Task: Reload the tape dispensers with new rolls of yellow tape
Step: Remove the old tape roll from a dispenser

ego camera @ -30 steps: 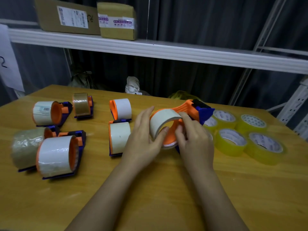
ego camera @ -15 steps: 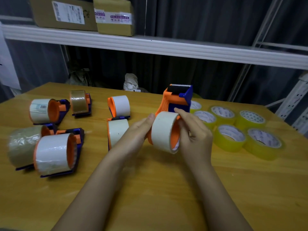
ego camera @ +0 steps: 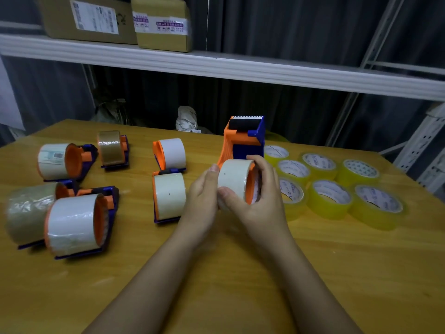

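item: orange-and-blue tape dispenser (ego camera: 243,141), upright, its white spent roll (ego camera: 232,180) clasped between right hand (ego camera: 261,201) and left hand (ego camera: 204,189). step: stripping old roll. next: slide it off sideways; yellow tape rolls (ego camera: 330,198) wait just right of grip.

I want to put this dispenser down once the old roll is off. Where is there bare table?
Bare wooden table lies toward the near edge, around the forearms. There is also a clear strip along the far edge, behind the left dispensers. Crowded: the left side, with six dispensers, and the right, where the yellow tape rolls sit tightly clustered beside the right hand.
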Available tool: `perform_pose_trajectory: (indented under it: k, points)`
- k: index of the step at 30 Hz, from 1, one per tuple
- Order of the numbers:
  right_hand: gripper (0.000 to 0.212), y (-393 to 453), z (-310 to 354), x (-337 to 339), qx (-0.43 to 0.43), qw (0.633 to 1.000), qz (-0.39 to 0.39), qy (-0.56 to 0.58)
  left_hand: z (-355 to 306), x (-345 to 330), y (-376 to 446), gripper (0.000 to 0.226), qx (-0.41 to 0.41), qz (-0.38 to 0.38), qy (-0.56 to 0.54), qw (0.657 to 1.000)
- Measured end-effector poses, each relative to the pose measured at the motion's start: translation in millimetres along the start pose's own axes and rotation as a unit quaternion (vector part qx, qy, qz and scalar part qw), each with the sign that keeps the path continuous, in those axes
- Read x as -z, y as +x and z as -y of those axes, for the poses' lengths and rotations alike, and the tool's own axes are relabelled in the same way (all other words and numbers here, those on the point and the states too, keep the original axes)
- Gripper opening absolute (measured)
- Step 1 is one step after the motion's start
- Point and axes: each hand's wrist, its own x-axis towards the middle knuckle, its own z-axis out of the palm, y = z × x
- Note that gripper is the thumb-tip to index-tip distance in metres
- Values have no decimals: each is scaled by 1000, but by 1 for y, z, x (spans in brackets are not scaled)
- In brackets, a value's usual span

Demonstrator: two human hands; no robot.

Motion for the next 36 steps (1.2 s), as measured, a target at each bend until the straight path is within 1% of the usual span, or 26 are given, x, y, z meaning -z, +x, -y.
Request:
perform_pose_trajectory:
  k: [4,7,11,12,15,16,18,20,29,36]
  points:
    - [80,0,3,0,33,999,-19,-37,-4,-1,2,32,25,-15,-33,999]
    - [81,-1,4,0,43,997,-21,-55,-9,-1,2,30,33,-6,-61,998]
    - [87,-1,5,3,30,995,26,-91,-9,1,2,26,66,-15,-102,992]
    - [88,-2,4,4,40,995,32,-90,-8,2,3,25,74,-20,-117,990]
    - [87,-2,2,8,108,992,6,-58,-8,2,6,26,85,-29,-168,982]
    - [87,-2,1,9,124,991,10,-56,-6,3,6,26,86,-28,-178,980]
    - [88,0,1,9,146,986,25,-77,-7,4,7,28,92,-20,-195,976]
    - [88,2,0,8,158,982,24,-99,-8,5,7,31,99,-19,-211,972]
    - [89,1,-5,5,174,976,20,-126,-10,4,6,38,143,-21,-232,962]
    - [82,2,-2,-1,213,970,-25,-118,-10,6,4,34,152,-17,-257,954]
